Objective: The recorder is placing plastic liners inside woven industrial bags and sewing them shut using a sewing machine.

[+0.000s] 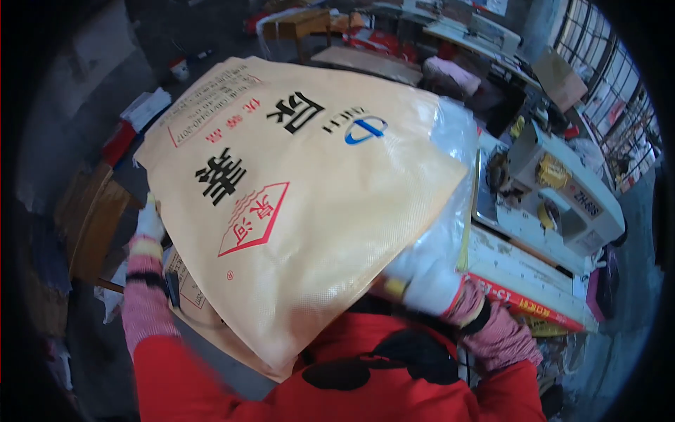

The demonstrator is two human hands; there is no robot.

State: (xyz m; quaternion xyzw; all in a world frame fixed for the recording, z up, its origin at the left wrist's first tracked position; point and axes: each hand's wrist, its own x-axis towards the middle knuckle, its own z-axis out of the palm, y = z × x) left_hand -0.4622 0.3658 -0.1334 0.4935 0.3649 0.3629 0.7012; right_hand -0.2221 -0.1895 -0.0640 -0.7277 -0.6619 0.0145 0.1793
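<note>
1. A large yellow woven sack (pixel 309 204) fills the middle of the view, held up flat and spread, with black, red and blue print on its face.
2. The sack reaches from the far left, near a wooden chair (pixel 91 218), across to the sewing machine (pixel 555 190) on the right, and its near edge hangs over the person's red top (pixel 337 387).
3. The left hand (pixel 149 224), in a white glove with a pink knitted cuff, sits at the sack's left edge. Its grip is mostly hidden behind the cloth, so I cannot tell whether the fingers are pressed together or spread.
4. The right hand (pixel 429 281), also gloved in white, is at the sack's near right corner, its grip pinching the sack's edge together with a clear plastic liner (pixel 453 169) that shows along the right side.
5. The sewing machine is pale grey and stands on a worn counter (pixel 527 274) with a red strip along its near edge.
6. Far behind the sack lie a cardboard sheet (pixel 369 63) and cluttered tables (pixel 457 28) beside barred windows (pixel 612 84).
</note>
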